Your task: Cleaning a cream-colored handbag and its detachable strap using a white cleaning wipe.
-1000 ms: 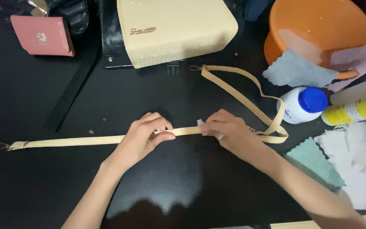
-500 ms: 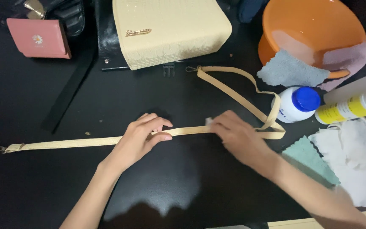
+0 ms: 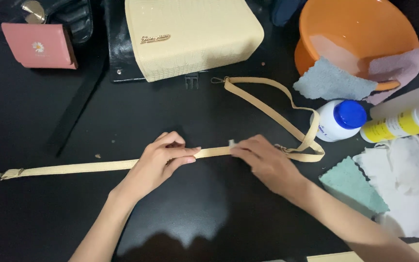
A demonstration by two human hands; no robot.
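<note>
Across the dark surface [image 3: 49,218], the beige bag strap [image 3: 73,168] runs left to right.
My left hand [image 3: 158,160] pinches it; my right hand [image 3: 263,157], just beside, presses a small white wipe [image 3: 231,143] onto it.

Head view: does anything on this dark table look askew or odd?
The orange basin sits tipped on its side, with a grey cloth and a pink cloth draped at its rim. A yellow-labelled bottle lies flat. Nothing looks spilled or damaged.
</note>
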